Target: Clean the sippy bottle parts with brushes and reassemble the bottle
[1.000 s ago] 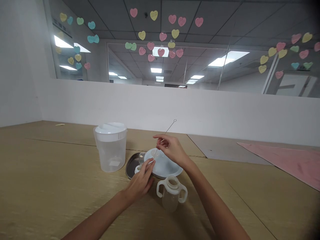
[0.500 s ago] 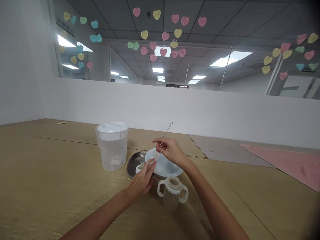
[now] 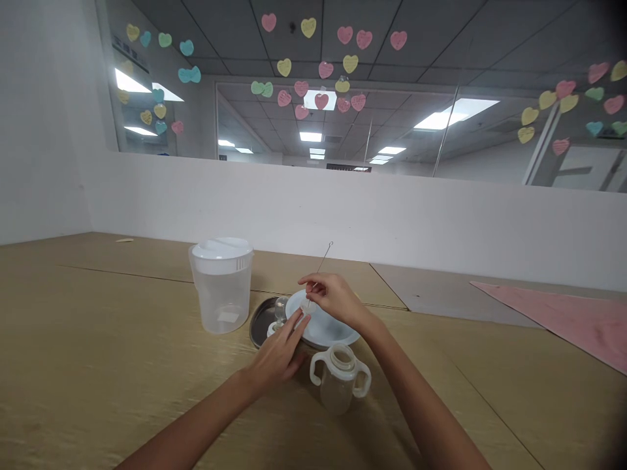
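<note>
My right hand [image 3: 329,297] pinches a thin wire tool [image 3: 324,256] whose looped end points up and away. Its lower end reaches a small clear piece [image 3: 308,307], which my left hand [image 3: 283,346] holds between its fingers. Both hands are over a pale blue plate [image 3: 329,328]. Beside the plate, partly under it, is a dark metal tray [image 3: 261,320] bearing a clear, rounded part [image 3: 281,307] and a white ring [image 3: 274,329]. Nearer to me an open clear bottle with two white handles [image 3: 337,385] stands upright between my forearms.
A translucent lidded pitcher [image 3: 223,287] stands on the wooden table [image 3: 122,352] at the left. Grey [image 3: 450,300] and pink sheets [image 3: 573,318] lie at the right. Behind the table is a white wall [image 3: 304,202] with a window above.
The wire tool's looped end has turned and shifted slightly left. My hands stay in nearly the same place. The view has moved very slightly.
</note>
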A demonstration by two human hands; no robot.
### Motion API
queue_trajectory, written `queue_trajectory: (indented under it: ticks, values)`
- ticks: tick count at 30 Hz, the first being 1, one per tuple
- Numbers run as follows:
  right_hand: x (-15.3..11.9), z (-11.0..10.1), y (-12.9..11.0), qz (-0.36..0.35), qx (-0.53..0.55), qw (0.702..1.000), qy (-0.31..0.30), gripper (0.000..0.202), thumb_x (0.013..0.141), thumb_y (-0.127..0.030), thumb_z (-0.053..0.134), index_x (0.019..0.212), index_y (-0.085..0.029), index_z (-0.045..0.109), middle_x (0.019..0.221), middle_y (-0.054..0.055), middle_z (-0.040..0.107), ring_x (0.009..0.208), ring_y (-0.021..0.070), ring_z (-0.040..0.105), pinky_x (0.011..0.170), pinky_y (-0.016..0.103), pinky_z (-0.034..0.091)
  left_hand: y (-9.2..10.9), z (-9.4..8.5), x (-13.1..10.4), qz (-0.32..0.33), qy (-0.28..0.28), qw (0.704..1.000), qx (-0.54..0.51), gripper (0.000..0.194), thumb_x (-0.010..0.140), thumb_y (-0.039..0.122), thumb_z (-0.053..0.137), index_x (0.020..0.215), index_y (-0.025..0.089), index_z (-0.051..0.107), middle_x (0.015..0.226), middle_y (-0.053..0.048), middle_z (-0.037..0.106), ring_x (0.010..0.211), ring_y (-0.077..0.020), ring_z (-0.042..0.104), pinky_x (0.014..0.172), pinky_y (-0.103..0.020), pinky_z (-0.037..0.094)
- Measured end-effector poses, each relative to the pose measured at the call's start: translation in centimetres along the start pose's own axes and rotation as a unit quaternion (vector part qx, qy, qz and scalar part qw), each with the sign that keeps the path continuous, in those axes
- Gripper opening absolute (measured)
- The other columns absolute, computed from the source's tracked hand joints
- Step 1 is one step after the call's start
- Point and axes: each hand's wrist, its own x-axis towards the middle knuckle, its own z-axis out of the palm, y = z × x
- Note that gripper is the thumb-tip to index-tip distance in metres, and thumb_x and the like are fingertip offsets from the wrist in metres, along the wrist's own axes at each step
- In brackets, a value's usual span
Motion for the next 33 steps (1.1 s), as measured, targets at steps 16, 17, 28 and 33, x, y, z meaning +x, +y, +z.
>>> queue_trajectory:
  ticks: [16,17,28,33]
  values:
    - [-0.5,-1.1,-2.8,-0.031,-0.033,0.999,0.025,0.032,0.087,-0.016,0.038,0.11,-0.022,0.059,0.098,0.002,0.066,0.091,0.0148,0.06,0.078,0.028,0.046,0.3,-0.5,0.3,0.02,0.008,0.999,-0.025,0.064,0.078,0.015,0.046,0.136,0.013,0.019,0.135,-0.016,0.032,0.127,-0.0259,0.029,0.103,-0.047,0.03]
    - [-0.5,-0.9,-2.6,-0.03,-0.06,0.998,0.005,0.033,0.086,-0.016,0.038,0.112,-0.023,0.058,0.098,0.002,0.066,0.091,0.0157,0.06,0.078,0.028,0.045,0.3,-0.5,0.3,0.021,0.009,0.999,-0.023,0.065,0.078,0.015,0.047,0.136,0.013,0.018,0.135,-0.016,0.032,0.126,-0.0264,0.028,0.103,-0.047,0.03]
    - [-0.4,-0.3,-2.0,-0.021,-0.112,0.993,-0.027,0.033,0.089,-0.028,0.038,0.118,-0.026,0.053,0.102,0.004,0.064,0.086,0.0169,0.06,0.072,0.028,0.044,0.1,-0.5,0.2,0.018,0.013,0.999,-0.023,0.07,0.074,0.013,0.048,0.136,0.014,0.019,0.134,-0.016,0.033,0.124,-0.0279,0.031,0.101,-0.048,0.032]
    - [-0.8,-1.9,-3.7,-0.034,-0.111,0.99,0.083,0.034,0.089,-0.034,0.04,0.118,-0.023,0.052,0.096,0.003,0.063,0.065,0.0112,0.055,0.063,0.024,0.042,0.0,-0.5,0.2,0.012,0.007,1.0,-0.021,0.068,0.072,0.013,0.05,0.134,0.013,0.023,0.133,-0.015,0.034,0.122,-0.0277,0.033,0.101,-0.047,0.032]
